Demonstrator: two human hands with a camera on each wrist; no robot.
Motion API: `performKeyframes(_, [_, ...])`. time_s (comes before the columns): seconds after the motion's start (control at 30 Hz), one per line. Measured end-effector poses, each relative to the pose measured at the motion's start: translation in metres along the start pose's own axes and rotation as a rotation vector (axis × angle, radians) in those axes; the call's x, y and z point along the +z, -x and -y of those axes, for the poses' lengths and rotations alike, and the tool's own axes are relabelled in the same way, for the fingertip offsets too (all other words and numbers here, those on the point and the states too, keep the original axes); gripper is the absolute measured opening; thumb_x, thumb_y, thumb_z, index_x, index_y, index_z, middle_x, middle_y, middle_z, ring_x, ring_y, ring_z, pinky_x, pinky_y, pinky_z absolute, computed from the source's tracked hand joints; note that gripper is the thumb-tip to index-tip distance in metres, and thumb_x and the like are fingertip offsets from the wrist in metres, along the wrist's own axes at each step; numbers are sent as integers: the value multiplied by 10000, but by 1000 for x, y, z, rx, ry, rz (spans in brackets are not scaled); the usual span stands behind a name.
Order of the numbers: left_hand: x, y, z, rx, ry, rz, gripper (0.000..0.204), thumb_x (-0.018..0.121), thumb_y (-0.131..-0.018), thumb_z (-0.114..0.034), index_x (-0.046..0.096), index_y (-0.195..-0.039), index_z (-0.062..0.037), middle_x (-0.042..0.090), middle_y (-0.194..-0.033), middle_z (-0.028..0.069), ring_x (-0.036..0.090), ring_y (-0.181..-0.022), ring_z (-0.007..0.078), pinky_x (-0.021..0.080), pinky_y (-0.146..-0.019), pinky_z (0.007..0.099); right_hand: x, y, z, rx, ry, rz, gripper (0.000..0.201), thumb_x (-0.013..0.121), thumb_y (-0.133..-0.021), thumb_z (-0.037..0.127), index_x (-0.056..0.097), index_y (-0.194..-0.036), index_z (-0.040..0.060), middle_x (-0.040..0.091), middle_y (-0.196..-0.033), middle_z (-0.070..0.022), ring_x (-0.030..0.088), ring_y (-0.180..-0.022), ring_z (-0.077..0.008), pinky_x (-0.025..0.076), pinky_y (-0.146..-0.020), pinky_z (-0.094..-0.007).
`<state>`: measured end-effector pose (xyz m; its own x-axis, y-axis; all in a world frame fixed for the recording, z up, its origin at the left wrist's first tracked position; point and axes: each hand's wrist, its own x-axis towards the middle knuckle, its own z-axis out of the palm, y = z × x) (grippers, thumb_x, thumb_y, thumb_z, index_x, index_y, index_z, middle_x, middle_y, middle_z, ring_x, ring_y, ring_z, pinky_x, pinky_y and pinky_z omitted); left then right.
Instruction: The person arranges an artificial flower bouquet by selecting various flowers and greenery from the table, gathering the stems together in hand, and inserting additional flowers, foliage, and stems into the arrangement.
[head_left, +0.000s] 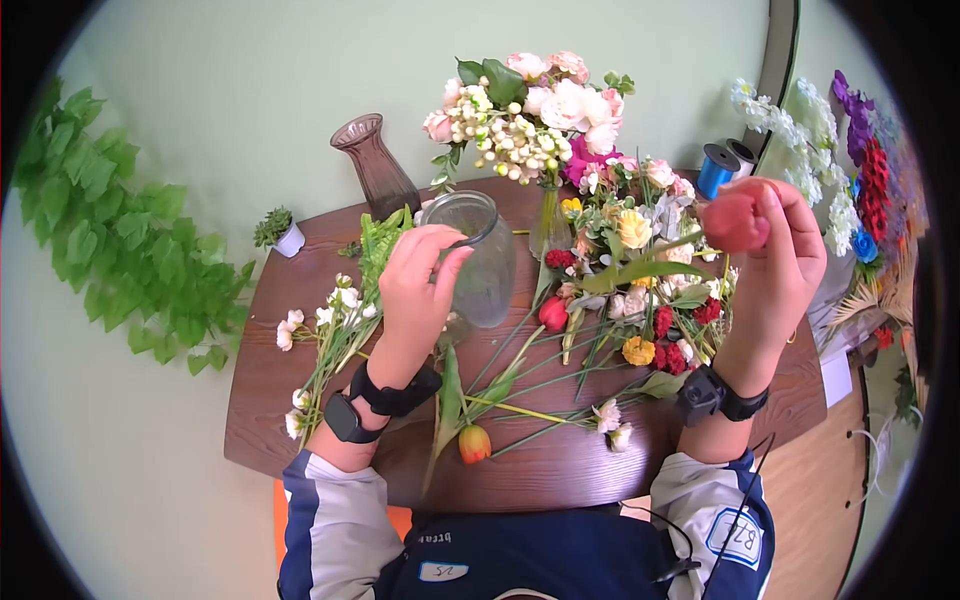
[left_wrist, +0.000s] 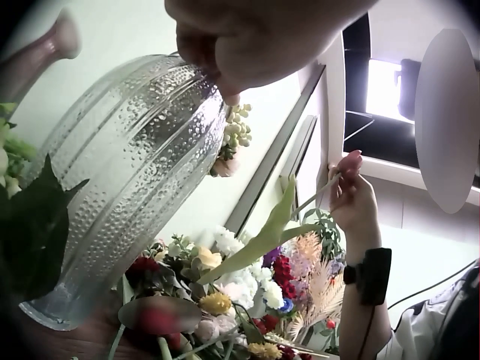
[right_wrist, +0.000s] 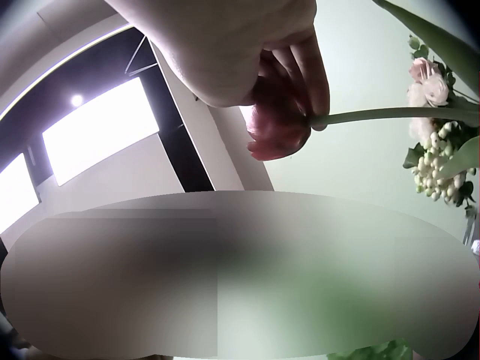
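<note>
My left hand [head_left: 418, 290] grips the rim of a clear glass vase [head_left: 487, 285], thumb and fingers at its mouth. In the left wrist view the vase's ribbed, bubbled wall [left_wrist: 142, 150] fills the left side. Raised over the table's right side, my right hand [head_left: 785, 245] pinches a red tulip [head_left: 735, 220] at its bloom. The tulip's green stem [right_wrist: 390, 114] and long leaf [left_wrist: 259, 244] reach away from the fingers toward the vase side. Below, another red tulip [head_left: 553, 314] and an orange-yellow tulip [head_left: 474, 443] lie on the wooden table [head_left: 500, 485].
A pile of mixed flowers [head_left: 650, 300] covers the table's right half. Behind it stands a vase of pink and white flowers [head_left: 560, 105]. A purple-tinted vase [head_left: 377, 165], a small potted succulent [head_left: 285, 235] and white flower stems [head_left: 325, 350] are on the left. Blue ribbon spools [head_left: 717, 172] stand at back right.
</note>
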<state>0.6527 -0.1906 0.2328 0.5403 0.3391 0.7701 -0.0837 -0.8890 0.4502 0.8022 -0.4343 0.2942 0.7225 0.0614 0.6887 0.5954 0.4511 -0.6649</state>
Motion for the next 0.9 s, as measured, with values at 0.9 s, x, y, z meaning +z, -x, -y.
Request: performKeyframes(0.9, [-22,103,40,-523,704,342,295,727,-728,-295,519,-684,-91,491,-608,-36,453,-560,66,377,-514,243,90,96,5,79,32,684,413,633,-798,245,526,-1090,-28,618,-1005,-140,617,-876,-198,482,-739,-286])
